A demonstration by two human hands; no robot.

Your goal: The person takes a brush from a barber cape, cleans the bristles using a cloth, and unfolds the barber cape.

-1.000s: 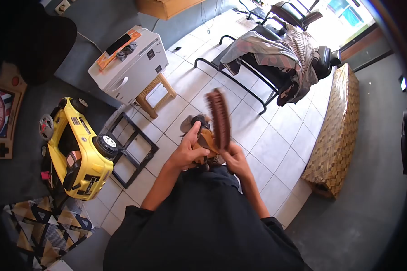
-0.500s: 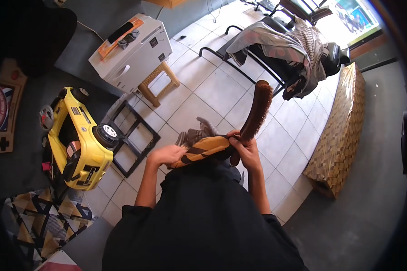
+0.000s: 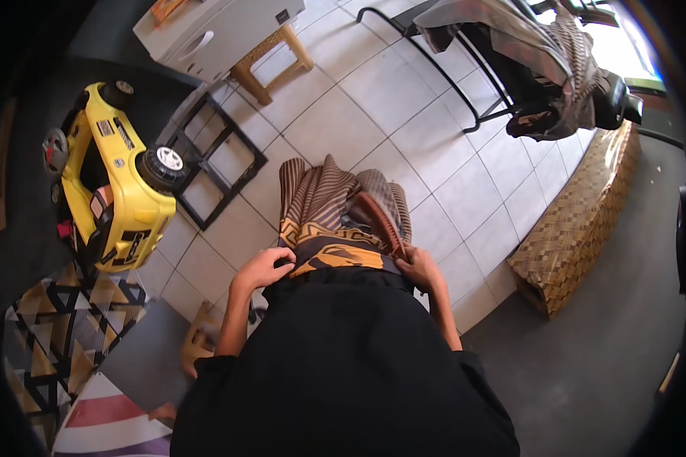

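Note:
A striped brown cloth with an orange and black patterned band (image 3: 335, 259) is spread across the front of the black shirt at the waist. My left hand (image 3: 263, 268) is at the cloth's left edge, fingers curled together on it. At the right edge, my right hand (image 3: 421, 268) is closed around the end of a brown curved brush (image 3: 381, 221), which lies slanted over the cloth with bristles along one side. Part of the cloth's edge is hidden under that hand.
A yellow toy car (image 3: 118, 175) and a black frame (image 3: 221, 160) are at left. A white cabinet (image 3: 221, 38) and wooden stool (image 3: 274, 65) stand behind. Upper right has a black chair (image 3: 488, 68) draped with cloth, beside a woven box (image 3: 579, 221).
The bunched cloth has opened out and hangs down in front. My hands have moved apart to its sides, and the brush has tilted left and lower. The camera view has turned downward.

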